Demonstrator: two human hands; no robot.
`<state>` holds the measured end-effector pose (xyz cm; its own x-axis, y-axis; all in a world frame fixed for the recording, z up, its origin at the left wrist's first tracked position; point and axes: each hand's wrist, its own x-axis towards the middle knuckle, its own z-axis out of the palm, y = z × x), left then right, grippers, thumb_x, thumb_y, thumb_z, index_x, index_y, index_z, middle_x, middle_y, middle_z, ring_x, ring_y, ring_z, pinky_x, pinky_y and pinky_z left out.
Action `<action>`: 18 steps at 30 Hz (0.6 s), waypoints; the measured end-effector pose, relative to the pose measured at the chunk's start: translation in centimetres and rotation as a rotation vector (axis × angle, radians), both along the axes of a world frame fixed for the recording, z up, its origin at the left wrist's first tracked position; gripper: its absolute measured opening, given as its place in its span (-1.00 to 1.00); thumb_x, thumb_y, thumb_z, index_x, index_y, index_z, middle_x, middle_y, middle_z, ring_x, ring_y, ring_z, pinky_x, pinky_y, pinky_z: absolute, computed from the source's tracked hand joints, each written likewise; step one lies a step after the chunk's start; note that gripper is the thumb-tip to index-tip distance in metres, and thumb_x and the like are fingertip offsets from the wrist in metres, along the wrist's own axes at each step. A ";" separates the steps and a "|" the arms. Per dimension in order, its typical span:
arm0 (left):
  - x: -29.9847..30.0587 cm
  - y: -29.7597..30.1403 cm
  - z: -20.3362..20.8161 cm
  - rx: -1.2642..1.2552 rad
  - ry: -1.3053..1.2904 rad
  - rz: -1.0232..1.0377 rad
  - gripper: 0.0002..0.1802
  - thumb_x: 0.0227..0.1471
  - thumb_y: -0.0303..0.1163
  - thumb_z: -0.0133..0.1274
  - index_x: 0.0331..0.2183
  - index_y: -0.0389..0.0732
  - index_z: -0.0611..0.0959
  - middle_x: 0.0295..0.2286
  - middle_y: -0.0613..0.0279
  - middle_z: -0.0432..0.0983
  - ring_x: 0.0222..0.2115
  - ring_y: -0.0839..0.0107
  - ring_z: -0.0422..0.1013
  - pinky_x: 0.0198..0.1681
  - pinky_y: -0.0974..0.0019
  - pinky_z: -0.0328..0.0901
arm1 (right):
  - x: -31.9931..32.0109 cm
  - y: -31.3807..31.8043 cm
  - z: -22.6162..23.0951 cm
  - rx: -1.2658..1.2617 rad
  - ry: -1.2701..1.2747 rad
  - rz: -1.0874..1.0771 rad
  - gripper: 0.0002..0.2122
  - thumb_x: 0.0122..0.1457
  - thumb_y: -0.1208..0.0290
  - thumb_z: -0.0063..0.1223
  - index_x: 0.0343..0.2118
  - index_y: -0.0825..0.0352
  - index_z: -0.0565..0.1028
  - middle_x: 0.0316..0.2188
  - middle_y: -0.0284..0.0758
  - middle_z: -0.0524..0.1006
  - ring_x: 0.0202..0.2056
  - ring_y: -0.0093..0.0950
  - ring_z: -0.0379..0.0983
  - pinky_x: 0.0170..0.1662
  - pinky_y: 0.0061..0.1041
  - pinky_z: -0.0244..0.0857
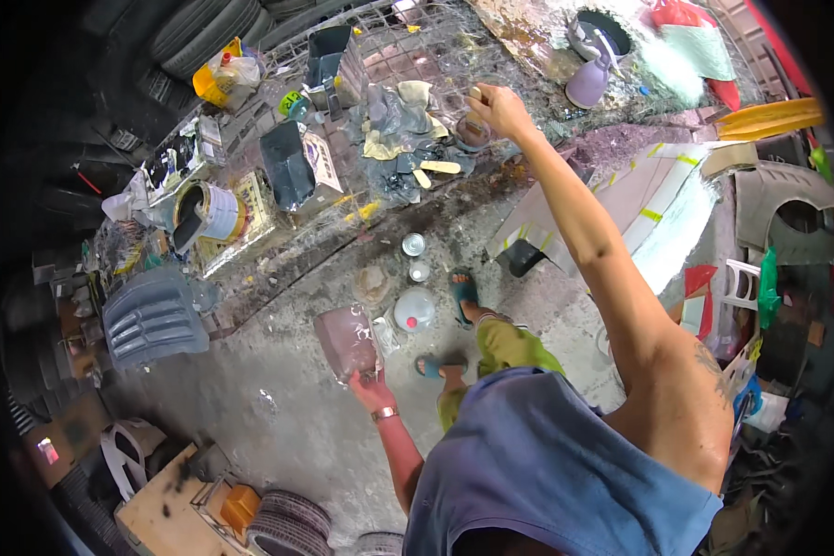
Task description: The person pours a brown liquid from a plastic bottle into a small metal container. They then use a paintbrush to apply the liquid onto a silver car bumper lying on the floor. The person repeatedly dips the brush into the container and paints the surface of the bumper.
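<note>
My left hand [372, 393] is closed on the lower end of a translucent plastic container [348, 341] with a pinkish-brown tint, held above the floor. My right hand [502, 109] reaches far out over the cluttered bench. Its fingers are curled together, and what they hold, if anything, is too small to make out. Just beside and below them is a small round tub [473, 132] with brownish contents. Left of that tub, two putty spreaders [430, 170] with pale handles rest near crumpled grey and yellowish sheets [400, 116].
Dark open tins [289, 165] and a paint can [221, 215] crowd the bench's left side. A purple spray bottle [587, 83] stands at the far right. A large clear bottle [414, 309] is on the floor by my feet. A taped panel [621, 199] lies right; tyres [289, 524] lie lower left.
</note>
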<state>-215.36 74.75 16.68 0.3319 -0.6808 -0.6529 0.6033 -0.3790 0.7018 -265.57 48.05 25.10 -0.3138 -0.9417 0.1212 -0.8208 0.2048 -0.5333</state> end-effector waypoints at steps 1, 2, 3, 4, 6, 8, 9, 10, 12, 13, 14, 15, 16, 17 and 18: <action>-0.6 -0.3 0.3 -0.006 0.006 0.001 -0.38 -0.14 -0.15 -0.03 -0.01 -0.13 0.28 -0.04 0.21 0.22 -0.06 0.28 0.20 -0.09 0.08 0.17 | -0.3 0.4 0.9 0.007 -0.003 0.008 -0.74 0.04 0.19 -0.02 -0.45 0.34 0.43 -0.56 -0.09 0.47 -0.44 -0.09 0.41 -0.37 -0.23 0.26; -1.1 -0.5 0.7 -0.012 0.011 0.003 -0.39 -0.14 -0.15 -0.03 -0.01 -0.14 0.29 -0.05 0.20 0.23 -0.06 0.27 0.21 -0.09 0.08 0.17 | -0.5 0.8 1.5 -0.012 -0.037 0.025 -0.74 0.04 0.19 -0.02 -0.46 0.34 0.43 -0.58 -0.09 0.46 -0.46 -0.10 0.40 -0.39 -0.24 0.25; -1.7 -0.8 0.9 -0.020 0.019 0.001 -0.39 -0.14 -0.15 -0.03 -0.02 -0.15 0.29 -0.05 0.19 0.24 -0.07 0.27 0.21 -0.08 0.08 0.17 | -0.9 1.1 2.2 -0.032 -0.067 0.039 -0.74 0.04 0.20 -0.01 -0.47 0.34 0.42 -0.60 -0.10 0.45 -0.48 -0.10 0.39 -0.40 -0.25 0.24; -2.2 -1.0 1.1 -0.005 0.019 -0.001 -0.39 -0.14 -0.15 -0.02 -0.02 -0.16 0.29 -0.05 0.19 0.24 -0.07 0.26 0.21 -0.08 0.08 0.16 | -1.1 1.3 2.8 -0.053 -0.099 0.054 -0.75 0.04 0.21 -0.01 -0.48 0.34 0.42 -0.62 -0.10 0.45 -0.50 -0.11 0.39 -0.42 -0.26 0.24; -3.1 -1.3 1.5 0.019 0.016 0.002 -0.38 -0.14 -0.15 -0.02 -0.01 -0.17 0.28 -0.06 0.18 0.24 -0.07 0.26 0.21 -0.08 0.07 0.16 | -1.4 1.5 3.7 -0.055 -0.138 0.072 -0.77 0.04 0.23 0.00 -0.49 0.34 0.43 -0.62 -0.12 0.45 -0.52 -0.14 0.39 -0.43 -0.28 0.23; -3.9 -1.2 1.9 0.069 -0.001 0.031 -0.37 -0.14 -0.17 -0.01 0.00 -0.18 0.27 -0.05 0.17 0.25 -0.07 0.25 0.22 -0.08 0.07 0.16 | -1.6 1.3 4.7 -0.057 -0.189 0.074 -0.78 0.04 0.24 -0.01 -0.47 0.32 0.46 -0.60 -0.14 0.47 -0.52 -0.17 0.40 -0.43 -0.30 0.24; -4.2 -1.2 1.9 0.090 -0.010 0.047 -0.36 -0.14 -0.17 -0.01 0.00 -0.18 0.27 -0.05 0.17 0.25 -0.07 0.25 0.22 -0.07 0.06 0.16 | -1.7 1.0 5.3 -0.058 -0.222 0.064 -0.79 0.04 0.24 -0.01 -0.45 0.31 0.47 -0.58 -0.15 0.48 -0.50 -0.19 0.42 -0.42 -0.31 0.25; -4.3 -1.1 1.8 0.074 0.009 0.058 -0.36 -0.14 -0.18 0.00 0.00 -0.18 0.27 -0.05 0.17 0.24 -0.06 0.25 0.21 -0.06 0.05 0.15 | -1.6 0.4 5.6 -0.058 -0.255 0.055 -0.80 0.05 0.24 -0.01 -0.42 0.29 0.49 -0.56 -0.16 0.49 -0.48 -0.21 0.43 -0.40 -0.32 0.26; -4.7 -0.9 1.4 0.044 0.049 0.078 -0.35 -0.15 -0.19 0.01 0.01 -0.17 0.27 -0.04 0.17 0.24 -0.04 0.25 0.20 -0.03 0.04 0.13 | -0.6 -2.1 5.3 -0.162 -0.148 0.172 -0.78 0.06 0.21 -0.02 -0.37 0.25 0.52 -0.52 -0.20 0.51 -0.43 -0.23 0.45 -0.36 -0.33 0.29; -4.9 -0.7 1.1 0.060 0.037 0.072 -0.35 -0.16 -0.16 0.01 0.00 -0.15 0.28 -0.04 0.19 0.25 -0.03 0.26 0.20 -0.02 0.03 0.13 | -0.3 -3.4 5.0 -0.207 -0.093 0.225 -0.77 0.06 0.19 -0.03 -0.35 0.23 0.53 -0.50 -0.22 0.52 -0.41 -0.25 0.46 -0.34 -0.34 0.31; -4.9 -0.7 0.8 0.075 0.026 0.065 -0.35 -0.17 -0.13 0.01 -0.01 -0.12 0.28 -0.04 0.21 0.26 -0.03 0.27 0.20 -0.01 0.02 0.12 | 0.1 -5.0 3.3 -0.147 0.013 0.268 -0.76 0.08 0.16 -0.06 -0.30 0.16 0.54 -0.42 -0.26 0.53 -0.32 -0.25 0.46 -0.27 -0.34 0.33; -5.0 -0.2 0.4 0.093 0.015 0.068 -0.35 -0.18 -0.10 0.01 -0.02 -0.10 0.29 -0.04 0.23 0.27 -0.03 0.28 0.20 0.00 0.01 0.12 | 0.7 -6.3 1.2 -0.087 0.046 0.353 -0.76 0.09 0.17 -0.07 -0.30 0.16 0.54 -0.40 -0.26 0.53 -0.31 -0.25 0.45 -0.26 -0.33 0.33; -5.2 0.3 0.3 0.094 0.021 0.080 -0.36 -0.18 -0.11 0.01 -0.02 -0.10 0.29 -0.04 0.22 0.26 -0.03 0.26 0.20 0.01 0.00 0.12 | 1.3 -7.4 -0.8 -0.029 0.078 0.434 -0.76 0.10 0.18 -0.09 -0.30 0.16 0.54 -0.38 -0.26 0.52 -0.31 -0.25 0.45 -0.25 -0.32 0.33; -5.1 0.6 0.1 0.091 0.025 0.094 -0.36 -0.18 -0.12 0.01 -0.02 -0.11 0.29 -0.04 0.22 0.26 -0.02 0.25 0.20 0.02 -0.01 0.11 | 2.0 -8.2 -2.3 0.024 0.108 0.516 -0.77 0.10 0.19 -0.10 -0.30 0.16 0.54 -0.36 -0.27 0.52 -0.30 -0.25 0.45 -0.24 -0.31 0.32; -5.1 1.1 0.1 0.092 0.028 0.103 -0.36 -0.18 -0.13 0.01 -0.02 -0.11 0.29 -0.04 0.22 0.26 -0.02 0.24 0.20 0.02 -0.02 0.11 | 2.5 -8.0 -2.6 0.009 0.093 0.535 -0.78 0.12 0.23 -0.14 -0.30 0.16 0.53 -0.32 -0.26 0.51 -0.29 -0.25 0.44 -0.22 -0.30 0.31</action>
<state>-220.48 75.80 16.78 0.3781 -0.5809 -0.7208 0.6611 -0.3756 0.6495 -263.04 40.01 22.53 0.2211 -0.9682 0.1172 -0.8551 -0.2503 -0.4540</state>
